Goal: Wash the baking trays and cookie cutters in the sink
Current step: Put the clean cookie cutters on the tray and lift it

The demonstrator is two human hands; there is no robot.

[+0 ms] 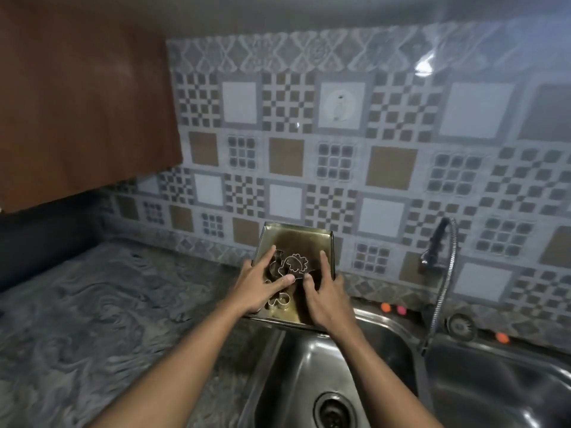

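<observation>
On your far left, the marbled grey countertop (92, 304) runs up to the sink rim, under a brown cabinet (83, 97).

Next comes the baking tray (296, 239), which leans tilted with its far edge against the patterned tile wall (386, 134) and its near edge at the back rim of the sink (309, 359). Several cookie cutters (296, 264) lie loose inside it, toward its lower half.

Your left hand (259, 285) lies over the cutters with fingers spread and fairly straight, touching them rather than gripping. Just to its right, your right hand (327, 298) rests on the tray floor, fingers extended, fingertips at the edge of the cutters; it holds nothing either.

The cutters look like thin metal outlines: light, easy to bend, with narrow edges that could bite a finger. Gather them by their flat sides, a few at a time, not in a tight fistful. The tray appears stiff and light, but its stained surface may be greasy, so take it by the raised rims on both sides before lowering it into the basin.

Farther right, the flexible-hose faucet (441, 273) stands at the divide between the two bowls; no water shows.
</observation>
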